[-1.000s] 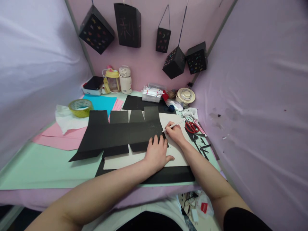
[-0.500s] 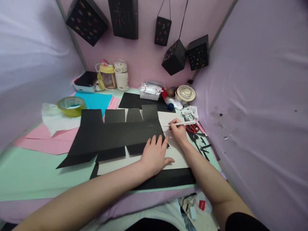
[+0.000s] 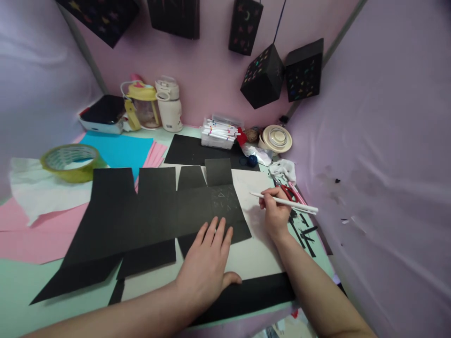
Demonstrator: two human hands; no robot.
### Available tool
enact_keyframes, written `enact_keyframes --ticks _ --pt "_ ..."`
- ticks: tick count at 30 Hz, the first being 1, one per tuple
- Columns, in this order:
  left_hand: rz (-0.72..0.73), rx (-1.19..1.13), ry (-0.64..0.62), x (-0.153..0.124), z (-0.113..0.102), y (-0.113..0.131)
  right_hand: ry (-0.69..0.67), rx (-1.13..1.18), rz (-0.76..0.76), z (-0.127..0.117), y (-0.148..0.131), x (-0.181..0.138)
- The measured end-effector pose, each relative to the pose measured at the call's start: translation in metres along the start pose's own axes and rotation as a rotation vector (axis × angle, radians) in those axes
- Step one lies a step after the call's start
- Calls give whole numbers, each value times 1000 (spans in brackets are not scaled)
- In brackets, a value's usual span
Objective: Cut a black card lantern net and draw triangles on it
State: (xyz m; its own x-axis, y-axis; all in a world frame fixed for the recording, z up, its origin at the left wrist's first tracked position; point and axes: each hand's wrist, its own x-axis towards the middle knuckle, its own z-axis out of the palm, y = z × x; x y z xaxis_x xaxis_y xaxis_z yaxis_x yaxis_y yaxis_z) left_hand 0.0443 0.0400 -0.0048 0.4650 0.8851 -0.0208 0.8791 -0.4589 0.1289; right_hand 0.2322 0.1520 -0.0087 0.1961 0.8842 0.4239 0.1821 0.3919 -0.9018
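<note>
A large black paper cut-out with flaps (image 3: pixel 141 216) lies flat on a white sheet (image 3: pixel 257 244) in the middle of the table. Small triangles are drawn on its right panel. My left hand (image 3: pixel 207 265) lies flat on the lower right part of the black paper, fingers stretched out together. My right hand (image 3: pixel 276 211) is just right of the paper, over the white sheet, fingers pinched round a white pen (image 3: pixel 285 203) that points left and hovers off the black paper.
Red scissors (image 3: pixel 287 190) and black paper scraps (image 3: pixel 305 230) lie right of my right hand. A yellow tape roll (image 3: pixel 70 162), pink and blue paper sit left. A marker box (image 3: pixel 218 134), two bottles and a round tin stand at the back. Black paper lanterns hang above.
The camera has come closer and lower over the table. My right hand has drawn back to the right, lifting the pen tip off the black paper. My left hand stays pressed on the paper.
</note>
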Motion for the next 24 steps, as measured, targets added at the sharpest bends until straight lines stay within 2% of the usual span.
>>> enact_keyframes --ticks 9,11,15,17,20,24 --pt "19 -99 33 -2 9 -7 80 -20 47 4 -8 5" --pt "23 -113 37 -3 10 -8 8 -65 80 4 -17 6" --pt "25 -127 31 -3 8 -8 -264 -132 140 6 -40 7" --pt "26 -129 23 -3 6 -8 -332 -148 132 11 -47 6" --pt "28 -136 22 -3 3 -9 -296 -104 46 20 -45 3" --pt "45 -164 44 -4 3 -11 -268 -52 2 26 -25 -9"
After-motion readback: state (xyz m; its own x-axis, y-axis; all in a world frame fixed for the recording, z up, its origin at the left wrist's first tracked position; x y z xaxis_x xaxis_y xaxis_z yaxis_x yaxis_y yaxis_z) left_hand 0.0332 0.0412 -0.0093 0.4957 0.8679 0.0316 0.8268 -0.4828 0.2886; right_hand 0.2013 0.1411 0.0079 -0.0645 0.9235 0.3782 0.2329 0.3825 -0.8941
